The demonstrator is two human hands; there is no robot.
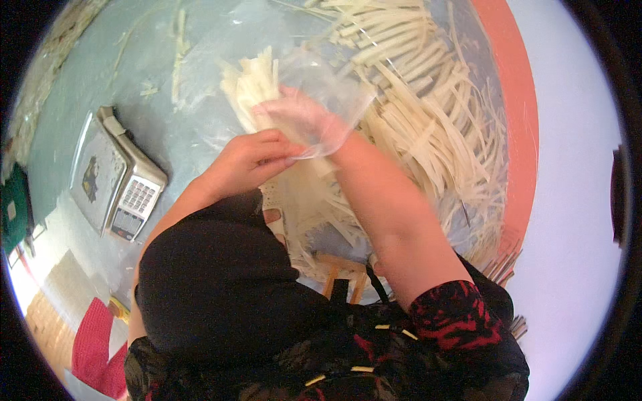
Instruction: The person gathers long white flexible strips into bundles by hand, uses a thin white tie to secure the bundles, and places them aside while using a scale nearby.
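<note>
A clear plastic bag [334, 83] is stretched between my hands, its mouth toward me. My left hand [257, 157] pinches the rim of the bag, thumb and fingers closed. Up to the wrist my right hand [297, 112] is inside the bag, seen through the film. Its fingers are closed around a bunch of pale yellow flat strips [251, 87] whose ends fan out at the far side. The film blurs the fingertips. Close by on the right lies a big heap of the same strips [428, 134], some bundled in parallel, others tangled.
A weighing scale [100, 177] with a keypad stands on the left. Loose strips [179, 57] and crumbs lie on the grey-green surface. An orange-red band [518, 113] and a white wall run along the right. Red knitted cloth [93, 337] shows at lower left. A thin dark stick [465, 214] pokes from the heap.
</note>
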